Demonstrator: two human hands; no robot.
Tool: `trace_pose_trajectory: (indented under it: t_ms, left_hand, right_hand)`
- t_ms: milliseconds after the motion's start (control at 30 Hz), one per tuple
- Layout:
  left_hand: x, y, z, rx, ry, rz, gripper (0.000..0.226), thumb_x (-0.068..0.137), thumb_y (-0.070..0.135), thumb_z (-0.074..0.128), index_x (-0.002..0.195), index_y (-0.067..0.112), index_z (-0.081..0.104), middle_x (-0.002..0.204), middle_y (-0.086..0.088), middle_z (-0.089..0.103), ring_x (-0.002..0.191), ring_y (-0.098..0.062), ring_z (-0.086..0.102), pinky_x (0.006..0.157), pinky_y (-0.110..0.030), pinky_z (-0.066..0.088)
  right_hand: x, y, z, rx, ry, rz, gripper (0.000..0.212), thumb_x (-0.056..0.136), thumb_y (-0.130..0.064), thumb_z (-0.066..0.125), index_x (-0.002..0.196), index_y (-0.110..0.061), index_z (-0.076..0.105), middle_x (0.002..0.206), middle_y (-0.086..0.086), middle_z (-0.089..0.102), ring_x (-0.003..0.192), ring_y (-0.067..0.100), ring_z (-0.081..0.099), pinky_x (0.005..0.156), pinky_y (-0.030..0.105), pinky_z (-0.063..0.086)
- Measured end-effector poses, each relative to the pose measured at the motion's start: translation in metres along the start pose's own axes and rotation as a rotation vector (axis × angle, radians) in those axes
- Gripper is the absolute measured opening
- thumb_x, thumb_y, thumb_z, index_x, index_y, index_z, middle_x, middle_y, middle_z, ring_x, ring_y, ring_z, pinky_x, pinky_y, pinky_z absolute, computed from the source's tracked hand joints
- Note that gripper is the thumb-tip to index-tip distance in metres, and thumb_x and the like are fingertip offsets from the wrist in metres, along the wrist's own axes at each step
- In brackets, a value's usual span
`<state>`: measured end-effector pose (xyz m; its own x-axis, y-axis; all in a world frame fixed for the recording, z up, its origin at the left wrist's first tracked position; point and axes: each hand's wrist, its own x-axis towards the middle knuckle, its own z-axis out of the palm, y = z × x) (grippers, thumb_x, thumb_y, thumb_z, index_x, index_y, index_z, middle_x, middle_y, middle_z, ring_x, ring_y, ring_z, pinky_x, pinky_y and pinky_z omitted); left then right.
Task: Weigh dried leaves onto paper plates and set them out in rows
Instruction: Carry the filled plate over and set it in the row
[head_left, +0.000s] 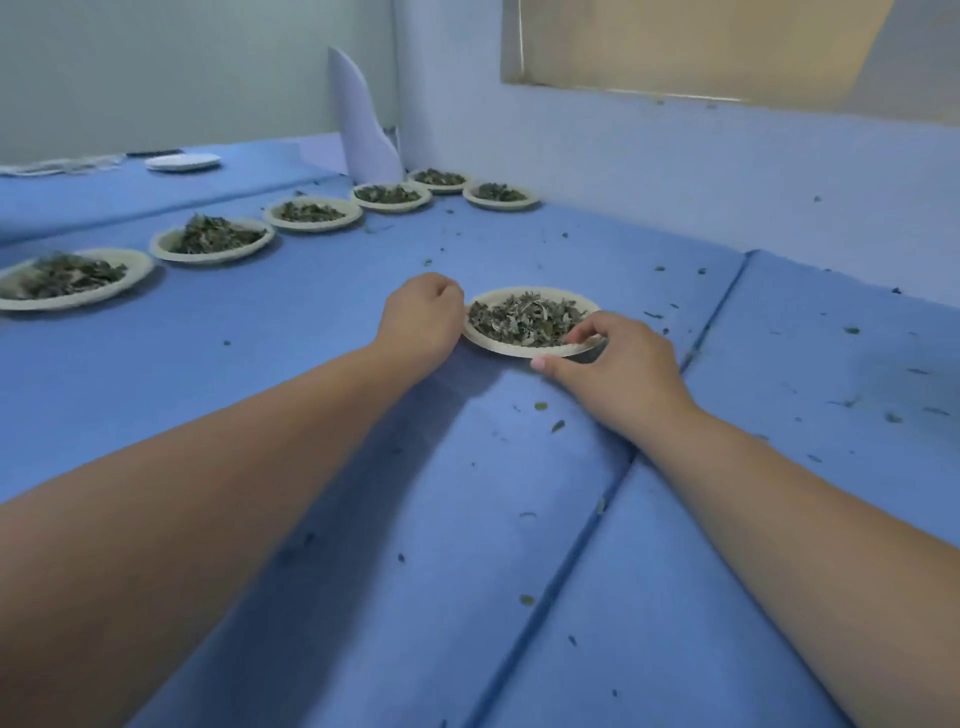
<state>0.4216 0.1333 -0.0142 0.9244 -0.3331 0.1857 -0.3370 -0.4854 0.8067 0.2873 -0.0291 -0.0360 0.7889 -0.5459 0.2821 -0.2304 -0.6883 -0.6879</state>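
Note:
A paper plate (519, 349) heaped with dried leaves (524, 317) sits on the blue surface in the middle of the head view. My left hand (421, 325) is at its left rim with fingers curled round the edge. My right hand (613, 371) pinches the near right rim, thumb under and fingers over it. Several other filled plates form a row along the back left: one at the far left (130, 278), then (161, 244), (353, 213), (423, 200). Two more stand in the corner (415, 179), (527, 200).
Blue padded mats (311, 519) cover the surface, with seams running diagonally and leaf crumbs (540, 406) scattered about. A white wall rises right behind. A curled white sheet (363, 119) stands in the corner. A white flat object (182, 162) lies at the back left.

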Motion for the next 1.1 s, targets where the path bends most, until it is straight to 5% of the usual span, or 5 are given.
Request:
trace_pose_trajectory:
  t_ms: [100, 200, 500, 700, 1100]
  left_hand:
    - [0.037, -0.019, -0.003, 0.249, -0.032, 0.081, 0.032, 0.103, 0.02, 0.042, 0.122, 0.005, 0.062, 0.127, -0.018, 0.062, 0.125, -0.033, 0.051, 0.09, -0.036, 0.038]
    - [0.054, -0.037, -0.002, 0.373, -0.041, 0.14, 0.021, 0.104, 0.02, 0.041, 0.089, 0.007, 0.05, 0.106, -0.019, 0.055, 0.116, -0.037, 0.049, 0.08, -0.037, 0.027]
    - [0.081, -0.056, -0.015, 0.384, -0.039, 0.186, 0.036, 0.102, 0.026, 0.046, 0.131, 0.01, 0.059, 0.128, -0.012, 0.065, 0.119, -0.032, 0.056, 0.092, -0.036, 0.043]
    - [0.098, -0.073, -0.021, 0.477, -0.045, 0.187, 0.026, 0.098, 0.022, 0.041, 0.074, 0.019, 0.031, 0.086, 0.001, 0.044, 0.09, -0.024, 0.042, 0.068, -0.035, 0.024]
    - [0.105, -0.082, -0.017, 0.399, 0.003, 0.241, 0.028, 0.096, 0.026, 0.041, 0.071, 0.022, 0.028, 0.091, 0.002, 0.045, 0.091, -0.019, 0.041, 0.076, -0.032, 0.025]
  right_hand:
    - [0.051, 0.001, 0.027, -0.098, -0.04, -0.048, 0.033, 0.083, -0.051, 0.077, 0.097, -0.027, 0.059, 0.084, -0.012, 0.054, 0.082, 0.016, 0.049, 0.057, 0.013, 0.029]
    - [0.103, -0.002, 0.056, -0.223, -0.081, -0.069, 0.031, 0.088, -0.052, 0.07, 0.099, -0.027, 0.055, 0.08, -0.01, 0.052, 0.084, 0.019, 0.048, 0.064, 0.029, 0.033]
    - [0.224, -0.041, 0.144, -0.304, -0.105, 0.058, 0.035, 0.093, -0.058, 0.055, 0.109, -0.029, 0.045, 0.122, 0.004, 0.063, 0.118, 0.032, 0.056, 0.103, 0.046, 0.044]
    - [0.271, -0.056, 0.175, -0.298, -0.06, 0.116, 0.039, 0.094, -0.057, 0.053, 0.122, -0.029, 0.049, 0.125, 0.0, 0.062, 0.122, 0.029, 0.054, 0.109, 0.049, 0.038]
    - [0.317, -0.065, 0.198, -0.321, -0.057, 0.132, 0.045, 0.096, -0.053, 0.053, 0.129, -0.023, 0.049, 0.131, 0.005, 0.059, 0.124, 0.031, 0.053, 0.111, 0.051, 0.037]
